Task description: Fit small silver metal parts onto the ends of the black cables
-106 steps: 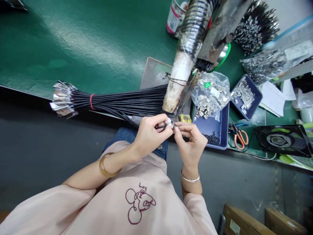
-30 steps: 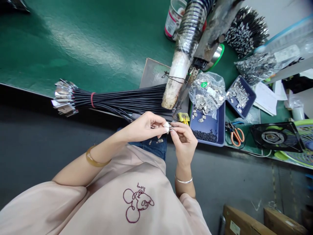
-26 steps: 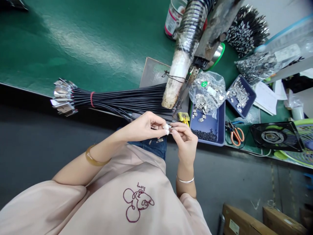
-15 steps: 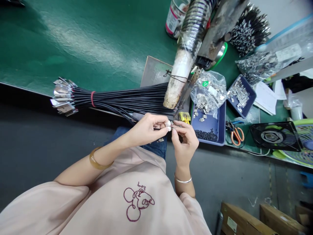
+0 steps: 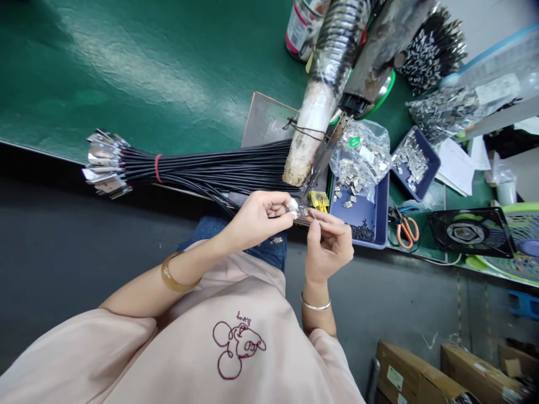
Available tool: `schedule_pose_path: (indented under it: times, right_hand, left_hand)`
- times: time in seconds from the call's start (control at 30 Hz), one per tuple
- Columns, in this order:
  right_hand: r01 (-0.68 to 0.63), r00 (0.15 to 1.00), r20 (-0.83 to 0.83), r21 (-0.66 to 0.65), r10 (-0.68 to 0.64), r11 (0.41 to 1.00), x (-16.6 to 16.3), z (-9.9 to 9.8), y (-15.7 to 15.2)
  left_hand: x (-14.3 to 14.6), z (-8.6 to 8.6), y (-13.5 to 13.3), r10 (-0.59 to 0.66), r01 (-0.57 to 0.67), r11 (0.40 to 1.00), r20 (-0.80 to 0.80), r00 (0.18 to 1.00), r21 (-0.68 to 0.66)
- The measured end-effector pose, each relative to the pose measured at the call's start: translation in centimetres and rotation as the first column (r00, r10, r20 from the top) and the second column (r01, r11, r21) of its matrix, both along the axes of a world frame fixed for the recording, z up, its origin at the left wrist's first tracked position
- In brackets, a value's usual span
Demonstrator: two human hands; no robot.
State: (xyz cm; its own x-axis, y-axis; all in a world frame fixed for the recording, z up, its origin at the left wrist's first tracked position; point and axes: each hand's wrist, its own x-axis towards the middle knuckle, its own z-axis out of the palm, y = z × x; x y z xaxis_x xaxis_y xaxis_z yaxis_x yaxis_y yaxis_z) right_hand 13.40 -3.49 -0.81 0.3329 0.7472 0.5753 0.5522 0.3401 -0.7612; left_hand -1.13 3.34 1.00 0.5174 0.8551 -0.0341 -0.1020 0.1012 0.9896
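My left hand (image 5: 261, 219) is closed in a pinch, with white coverings on the fingertips. Between them sits a small metal connector (image 5: 302, 211), partly hidden by the fingers. To its right, my right hand (image 5: 330, 247) has thumb and forefinger pressed together on a thin, light-coloured sliver (image 5: 313, 215) too small to name. A short gap parts the two hands. Just behind them, a bundle of black cables (image 5: 219, 169) lies along the bench edge, held by a red band (image 5: 158, 168), with metal plugs (image 5: 107, 165) at its left end.
A white-ended duct (image 5: 305, 140) slants down over the cables. Close to my right hand are a yellow sponge (image 5: 319, 200) and a blue tray (image 5: 365, 216) with metal shells and small black pieces. Farther right lie scissors (image 5: 407, 232), a smaller tray (image 5: 432, 163) and a fan (image 5: 469, 233).
My right hand has moved to the right, away from my left, opening a gap between the fingertips. The left hand has shifted only slightly, and more of the metal piece shows.
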Motion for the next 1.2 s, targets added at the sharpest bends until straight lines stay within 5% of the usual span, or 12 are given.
schedule_pose_path:
  times: [0.13,0.43,1.2]
  right_hand:
    - [-0.033,0.999,-0.006,-0.077,0.032,0.997,0.0,0.2,0.5]
    - [-0.029,0.935,0.356,0.066,0.004,0.997,0.7,0.1,1.3]
    - [-0.025,0.900,0.435,0.104,-0.023,0.994,0.9,0.9,1.0]
  left_hand:
    - [0.1,-0.1,0.0,0.063,-0.060,0.998,-0.069,0.996,0.036]
    - [0.7,0.2,0.0,0.141,-0.140,0.990,-0.077,0.987,0.016]
    - [0.5,0.5,-0.3,0.121,-0.119,0.993,-0.090,0.989,0.020]
